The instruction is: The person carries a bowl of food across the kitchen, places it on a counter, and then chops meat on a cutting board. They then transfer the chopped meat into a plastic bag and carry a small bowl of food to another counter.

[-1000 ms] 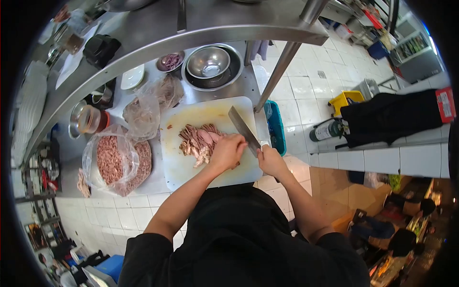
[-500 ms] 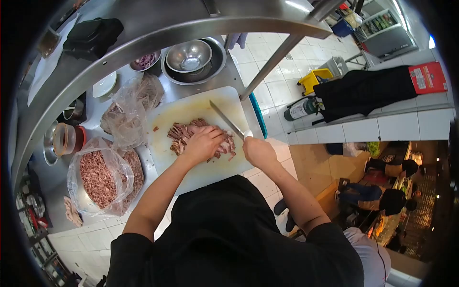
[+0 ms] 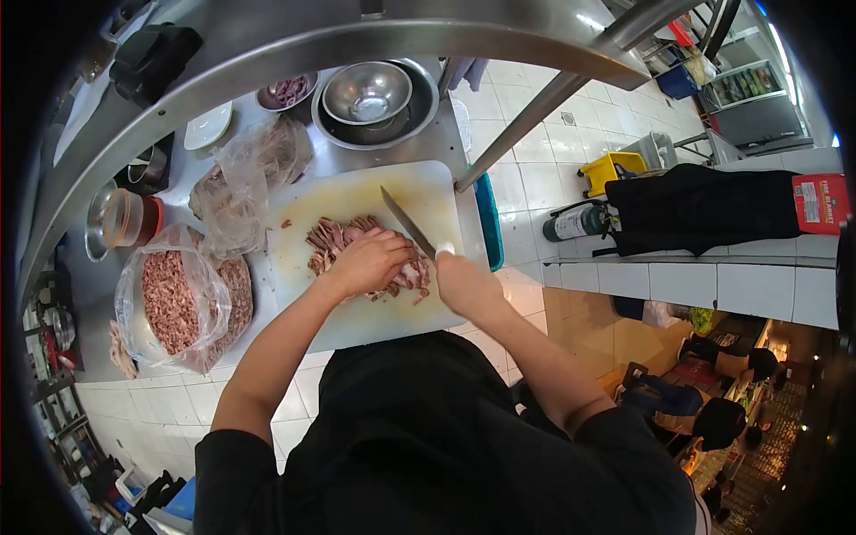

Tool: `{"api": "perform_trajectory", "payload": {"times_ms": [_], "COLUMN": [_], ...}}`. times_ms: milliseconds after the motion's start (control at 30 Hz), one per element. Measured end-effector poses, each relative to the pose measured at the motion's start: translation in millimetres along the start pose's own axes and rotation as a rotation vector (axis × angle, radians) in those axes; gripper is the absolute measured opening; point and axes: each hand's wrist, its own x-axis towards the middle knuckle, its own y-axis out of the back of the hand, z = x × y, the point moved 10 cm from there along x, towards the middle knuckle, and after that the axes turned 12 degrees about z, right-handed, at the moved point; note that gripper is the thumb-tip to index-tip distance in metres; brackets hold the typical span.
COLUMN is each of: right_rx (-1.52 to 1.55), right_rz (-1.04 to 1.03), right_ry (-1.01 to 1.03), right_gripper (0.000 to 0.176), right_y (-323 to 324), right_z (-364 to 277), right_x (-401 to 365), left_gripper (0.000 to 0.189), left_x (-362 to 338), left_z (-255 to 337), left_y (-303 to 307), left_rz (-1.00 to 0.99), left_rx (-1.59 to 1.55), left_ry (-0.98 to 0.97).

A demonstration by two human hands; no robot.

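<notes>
My right hand [image 3: 470, 287] is closed round the white handle of a kitchen knife [image 3: 407, 219]. Its long blade slants up and to the left over the chopping board [image 3: 299, 316], at the right side of the sliced meat [image 3: 330, 236]. With fingers bent together, my left hand [image 3: 371, 260] presses the pile of meat onto the board. Part of the pile is hidden beneath that hand. A small scrap of meat lies apart on the board's left.
Left of the board sit an open plastic bag of minced meat [image 3: 174, 303] and a crumpled plastic bag [image 3: 241, 192]. Behind it are nested steel bowls [image 3: 366, 94] and a bowl of purple slices [image 3: 287, 91]. A steel shelf edge [image 3: 303, 55] arches overhead, with a post [image 3: 526, 129] at right.
My right hand and the knife have come left, closer to my left hand. My left hand still presses on the meat. The whole view has shifted slightly.
</notes>
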Motion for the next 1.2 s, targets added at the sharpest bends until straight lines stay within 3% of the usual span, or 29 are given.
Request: {"api": "perform_trajectory", "payload": {"times_ms": [67,467,533,600,733,800,900,967,1000,1100,1200], "right_rx": [-0.025,0.004,0.037,-0.003,0.073,0.103,0.029,0.002,-0.024,-0.020,-0.040], "right_rz": [-0.095,-0.072,-0.070,-0.089,-0.007,-0.034,-0.126,-0.177,-0.224,-0.262,-0.267], "right_ry": [-0.100,-0.130,-0.077,-0.195,-0.178,-0.177,-0.140,-0.126,-0.117,-0.128,-0.158], "right_gripper": [0.022,0.021,0.022,0.026,0.029,0.030,0.029,0.030,0.032,0.031,0.030], "right_y": [-13,-11,3,1,-39,-23,-2,12,13,16,27], "right_z": [-1,2,-17,-18,7,0,-11,-21,-23,-22,-28], "right_x": [-15,-4,-2,-28,-4,8,11,7,4,-1,-5], "left_gripper": [0.029,0.026,0.026,0.026,0.026,0.025,0.024,0.027,0.027,0.024,0.021], "left_x": [1,-10,-5,-8,-8,-7,0,-8,-10,-10,-11], "left_z": [-4,-2,0,0,-6,1,9,-13,-13,-16,-1], "left_y": [-3,-9,3,4,-2,7,34,15,10,13,31], "left_rz": [-0.049,-0.065,0.010,0.040,0.005,0.007,0.161,-0.027,-0.022,0.023,0.168], "left_rx": [0.018,-0.009,-0.015,-0.004,-0.009,-0.005,0.032,0.092,0.090,0.079,0.131], "left_ry": [0.017,-0.011,-0.056,-0.066,-0.020,-0.036,-0.058,0.070,0.083,0.136,0.039]}}
